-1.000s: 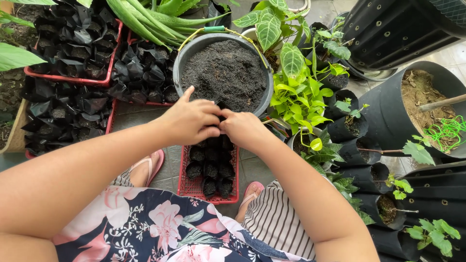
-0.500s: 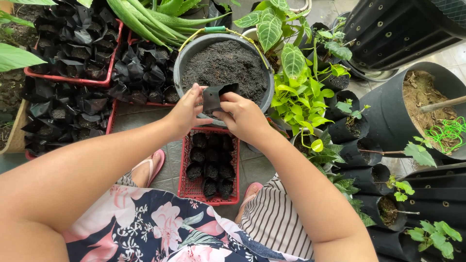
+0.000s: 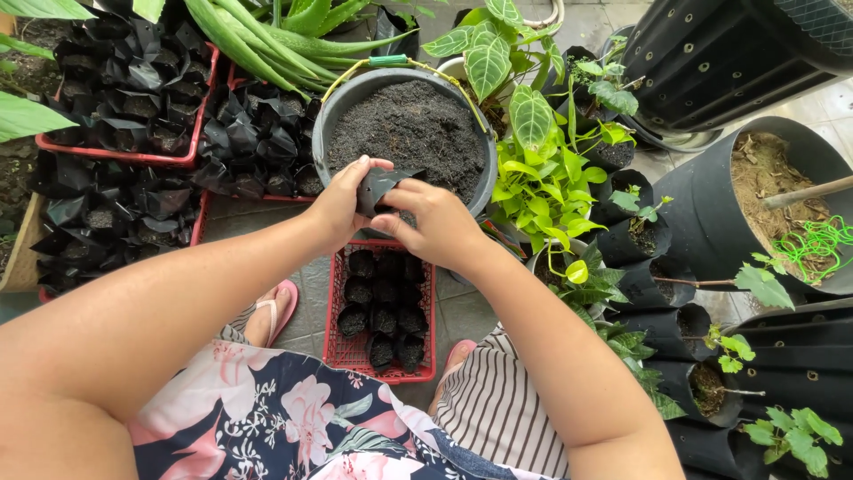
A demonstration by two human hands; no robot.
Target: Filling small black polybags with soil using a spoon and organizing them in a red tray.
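I pinch a small black seedling bag (image 3: 378, 188) between both hands: left hand (image 3: 340, 206) closed on its left edge, right hand (image 3: 433, 222) on its right. It hangs over the near rim of the grey soil bucket (image 3: 342, 102), just above the red crate (image 3: 335, 342) of filled bags.

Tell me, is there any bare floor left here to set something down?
Little. A bare paved strip lies between the red trays of black bags and the small red tray. More bare floor sits right of that tray. Potted plants crowd the right; both hands hold a black bag over the soil bucket.
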